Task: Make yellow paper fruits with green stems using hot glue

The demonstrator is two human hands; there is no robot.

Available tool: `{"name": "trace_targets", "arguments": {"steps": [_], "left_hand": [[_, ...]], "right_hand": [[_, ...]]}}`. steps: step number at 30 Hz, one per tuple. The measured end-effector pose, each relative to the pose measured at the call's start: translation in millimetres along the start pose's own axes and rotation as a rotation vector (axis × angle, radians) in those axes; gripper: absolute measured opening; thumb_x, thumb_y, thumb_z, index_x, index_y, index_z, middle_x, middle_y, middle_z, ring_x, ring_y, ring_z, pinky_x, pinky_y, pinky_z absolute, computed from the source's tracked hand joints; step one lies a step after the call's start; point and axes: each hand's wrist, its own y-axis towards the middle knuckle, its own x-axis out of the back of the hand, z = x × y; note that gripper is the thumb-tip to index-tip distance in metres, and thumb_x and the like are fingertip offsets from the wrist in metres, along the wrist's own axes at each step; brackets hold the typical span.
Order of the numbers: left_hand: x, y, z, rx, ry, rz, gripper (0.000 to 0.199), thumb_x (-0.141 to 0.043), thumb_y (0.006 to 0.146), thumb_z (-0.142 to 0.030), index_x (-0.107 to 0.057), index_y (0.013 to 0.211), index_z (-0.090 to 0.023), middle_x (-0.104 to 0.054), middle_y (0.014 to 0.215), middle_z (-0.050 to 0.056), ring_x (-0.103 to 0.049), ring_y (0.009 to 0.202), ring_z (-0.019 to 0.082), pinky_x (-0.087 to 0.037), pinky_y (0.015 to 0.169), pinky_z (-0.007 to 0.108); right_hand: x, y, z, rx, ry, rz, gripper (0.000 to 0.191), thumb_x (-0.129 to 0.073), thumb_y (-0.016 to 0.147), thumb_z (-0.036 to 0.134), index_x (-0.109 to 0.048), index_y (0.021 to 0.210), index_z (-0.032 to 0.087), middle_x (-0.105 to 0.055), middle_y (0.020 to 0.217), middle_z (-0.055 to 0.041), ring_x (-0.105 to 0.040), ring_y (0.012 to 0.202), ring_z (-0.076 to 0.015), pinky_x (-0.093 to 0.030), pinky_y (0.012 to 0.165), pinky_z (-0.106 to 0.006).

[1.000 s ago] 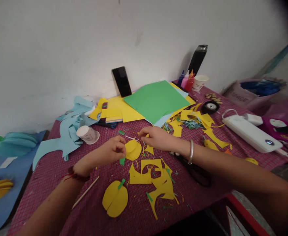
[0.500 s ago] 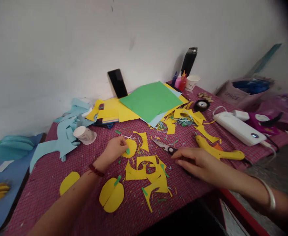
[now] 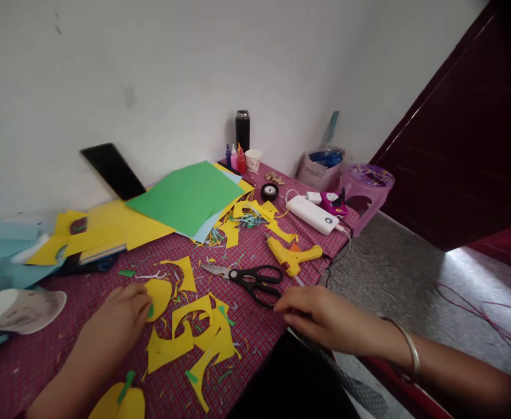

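Note:
A round yellow paper cutout lies at the fingertips of my left hand. Those fingers are bent together over its left edge, where a bit of green paper shows. Black-handled scissors rest on the cloth with their blades pointing left. My right hand is at the table edge just beyond the handles, fingers loosely curled and thumb apart, with nothing visible in it. Another yellow cutout with a green strip is partly cropped at the bottom. Yellow paper scraps lie between the hands.
A yellow glue gun and a white power bank are on the right. Green sheets lie at the back, near a leaning phone. A paper cup lies tipped at left. A pink stool stands beyond the table.
My view has swung right, showing the floor and door. The scissors' handles, earlier partly covered by my right hand, are now uncovered. My left hand stays at the yellow cutout.

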Motion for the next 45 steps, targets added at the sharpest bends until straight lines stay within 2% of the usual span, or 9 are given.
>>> {"name": "trace_targets", "arguments": {"steps": [3,10,20,26,31,36,39,41,45], "left_hand": [[-6.1,-6.9,9.4,-0.133,0.123,0.060,0.035,-0.040,0.079,-0.010,-0.072,0.092,-0.014,-0.068,0.111,0.016,-0.056,0.113,0.033,-0.040,0.099,0.052],[-14.6,-25.1,12.0,-0.085,0.267,0.057,0.057,-0.037,0.073,0.002,-0.063,0.122,-0.013,-0.054,0.139,0.013,-0.048,0.127,0.034,-0.044,0.100,0.053],[-16.0,-21.1,17.7,-0.104,0.208,0.121,0.057,-0.040,0.072,-0.003,-0.063,0.123,-0.015,-0.059,0.134,0.010,-0.052,0.126,0.028,-0.042,0.108,0.047],[-1.5,-23.4,6.6,-0.160,0.173,0.054,0.047,-0.044,0.078,-0.009,-0.066,0.119,-0.016,-0.063,0.130,0.009,-0.053,0.123,0.028,-0.044,0.104,0.046],[2.6,-27.1,-0.1,-0.106,0.125,0.055,0.041,-0.042,0.084,-0.013,-0.067,0.117,-0.023,-0.061,0.133,0.005,-0.050,0.125,0.027,-0.041,0.104,0.048],[1.9,-26.9,0.1,-0.120,0.124,0.042,0.041,-0.043,0.084,-0.013,-0.068,0.114,-0.024,-0.062,0.131,0.005,-0.052,0.124,0.026,-0.042,0.103,0.046],[-1.2,-26.7,4.4,-0.142,0.136,0.027,0.043,-0.044,0.081,-0.011,-0.068,0.114,-0.022,-0.063,0.130,0.006,-0.056,0.120,0.027,-0.046,0.099,0.048],[-3.9,-26.6,8.2,-0.151,0.132,0.027,0.045,-0.043,0.080,-0.012,-0.067,0.117,-0.024,-0.062,0.132,0.005,-0.056,0.121,0.026,-0.045,0.100,0.048],[-7.6,-26.1,13.4,-0.143,0.098,0.035,0.046,-0.043,0.080,-0.012,-0.067,0.117,-0.026,-0.061,0.132,0.004,-0.057,0.120,0.024,-0.044,0.103,0.045]], "right_hand": [[4.4,-4.2,-7.6,-0.030,-0.017,-0.046,0.023,-0.049,0.091,0.013,-0.064,0.107,0.018,-0.070,0.099,-0.0036,-0.064,0.089,-0.0136,-0.047,0.080,-0.026],[3.4,-10.7,-17.7,-0.108,-0.007,-0.091,0.022,-0.050,0.090,0.013,-0.066,0.103,0.018,-0.071,0.095,-0.0033,-0.066,0.085,-0.0145,-0.049,0.078,-0.027],[14.3,8.2,-16.4,-0.055,-0.053,-0.087,0.023,-0.049,0.089,0.012,-0.067,0.103,0.018,-0.072,0.097,-0.0042,-0.065,0.086,-0.0148,-0.049,0.078,-0.027],[25.1,55.8,-22.2,0.059,-0.262,0.020,0.022,-0.048,0.091,0.016,-0.065,0.105,0.019,-0.070,0.098,-0.0056,-0.064,0.087,-0.0169,-0.049,0.078,-0.029],[-0.4,96.0,-8.0,0.196,-0.466,0.123,0.021,-0.049,0.092,0.019,-0.064,0.107,0.017,-0.066,0.097,-0.0097,-0.063,0.087,-0.0214,-0.049,0.080,-0.036],[-46.1,103.5,11.2,0.492,-0.532,0.206,0.030,-0.052,0.091,0.020,-0.059,0.121,0.019,-0.060,0.124,-0.0123,-0.055,0.110,-0.0268,-0.044,0.091,-0.042],[-50.9,111.0,11.6,0.587,-0.481,0.253,0.031,-0.051,0.092,0.024,-0.058,0.122,0.018,-0.060,0.125,-0.0108,-0.055,0.110,-0.0236,-0.043,0.093,-0.039],[-37.9,123.4,5.2,0.502,-0.470,0.194,0.031,-0.049,0.094,0.024,-0.057,0.123,0.017,-0.062,0.120,-0.0102,-0.056,0.106,-0.0205,-0.043,0.094,-0.035],[8.1,160.5,-25.4,0.156,-0.599,0.057,0.034,-0.048,0.092,0.016,-0.058,0.124,0.016,-0.061,0.120,-0.0134,-0.055,0.109,-0.0225,-0.040,0.096,-0.037]]}}
